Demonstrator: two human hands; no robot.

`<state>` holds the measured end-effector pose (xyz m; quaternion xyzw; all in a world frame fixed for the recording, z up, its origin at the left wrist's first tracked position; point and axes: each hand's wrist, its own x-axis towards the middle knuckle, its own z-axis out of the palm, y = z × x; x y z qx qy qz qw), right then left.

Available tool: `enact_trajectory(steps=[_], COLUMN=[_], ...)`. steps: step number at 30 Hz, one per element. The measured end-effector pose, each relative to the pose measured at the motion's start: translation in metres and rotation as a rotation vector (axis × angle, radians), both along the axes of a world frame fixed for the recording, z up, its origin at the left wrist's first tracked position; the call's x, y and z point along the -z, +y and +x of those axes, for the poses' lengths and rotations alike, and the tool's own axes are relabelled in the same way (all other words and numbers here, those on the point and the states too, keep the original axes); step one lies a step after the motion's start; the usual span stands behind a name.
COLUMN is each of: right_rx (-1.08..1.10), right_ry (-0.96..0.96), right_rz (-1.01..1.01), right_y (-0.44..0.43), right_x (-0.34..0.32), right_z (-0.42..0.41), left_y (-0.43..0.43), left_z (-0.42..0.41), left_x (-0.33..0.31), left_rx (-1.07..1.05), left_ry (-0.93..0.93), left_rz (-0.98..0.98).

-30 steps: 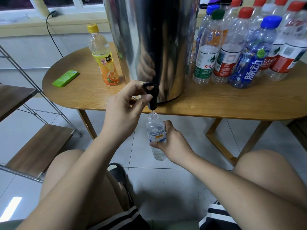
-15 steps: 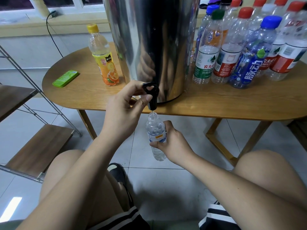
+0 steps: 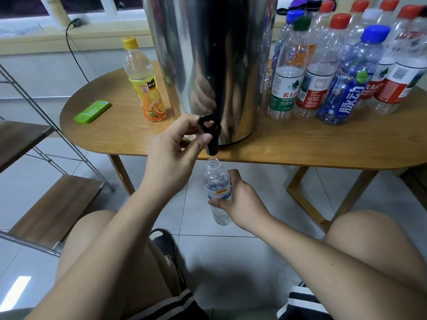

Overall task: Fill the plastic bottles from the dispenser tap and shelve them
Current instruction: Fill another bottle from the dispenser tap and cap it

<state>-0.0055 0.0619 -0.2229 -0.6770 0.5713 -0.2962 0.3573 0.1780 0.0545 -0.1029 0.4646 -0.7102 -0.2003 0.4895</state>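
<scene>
While the left hand [image 3: 171, 158] pinches the one black tap [image 3: 211, 135], the right hand [image 3: 240, 202] grips one uncapped bottle [image 3: 216, 181] under the spout, just off the table [image 3: 300, 146] near edge, over open floor. One dispenser [image 3: 219, 54]; one juice bottle [image 3: 145, 82] to its left, at least ten capped bottles [image 3: 323, 72] to its right.

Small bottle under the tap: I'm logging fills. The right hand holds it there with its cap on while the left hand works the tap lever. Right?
No. The head view shows the small bottle uncapped, mouth open below the tap. The right hand does hold it, and the left hand works the tap lever.
</scene>
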Motion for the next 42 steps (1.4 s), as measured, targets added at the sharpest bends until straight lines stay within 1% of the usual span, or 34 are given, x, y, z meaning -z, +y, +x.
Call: enact_trajectory(steps=[8, 19, 23, 27, 30, 32, 34, 36, 38, 40, 42], right_rx=[-0.002, 0.0, 0.004, 0.007, 0.006, 0.014, 0.019, 0.016, 0.014, 0.009, 0.002], right_ry=[-0.003, -0.004, -0.001, 0.001, 0.001, 0.0, -0.005, 0.0, 0.002, 0.002, 0.003], right_rz=[0.002, 0.008, 0.004, 0.006, 0.016, 0.026, 0.032, 0.028, 0.026, 0.03, 0.028], right_y=[0.0, 0.002, 0.002, 0.002, 0.003, 0.004, 0.004, 0.005, 0.006, 0.008, 0.01], right_x=[-0.002, -0.004, -0.005, -0.005, -0.005, -0.005, -0.004, -0.004, -0.004, -0.006, -0.008], right_z=[0.0, 0.001, 0.001, 0.001, 0.001, 0.0, 0.0, 0.0, -0.001, -0.002, -0.003], left_y=[0.002, 0.002, 0.001, 0.002, 0.003, -0.001, -0.011, -0.025, -0.039, -0.048, -0.053], left_z=[-0.001, -0.001, -0.001, 0.0, 0.006, 0.016, 0.033, 0.054, 0.072, 0.08, 0.082], left_x=[-0.004, -0.004, -0.001, -0.002, -0.004, -0.005, -0.003, 0.002, 0.01, 0.016, 0.02], left_rx=[-0.013, -0.018, -0.011, 0.021, 0.04, -0.006, -0.125, -0.295, -0.421, -0.437, -0.389], left_ry=[-0.051, -0.053, -0.012, 0.005, 0.058, 0.124, 0.177, 0.114, -0.02, -0.111, -0.172], left_rz=[-0.058, -0.056, -0.007, 0.011, 0.013, 0.004, 0.0, 0.024, 0.094, 0.192, 0.281])
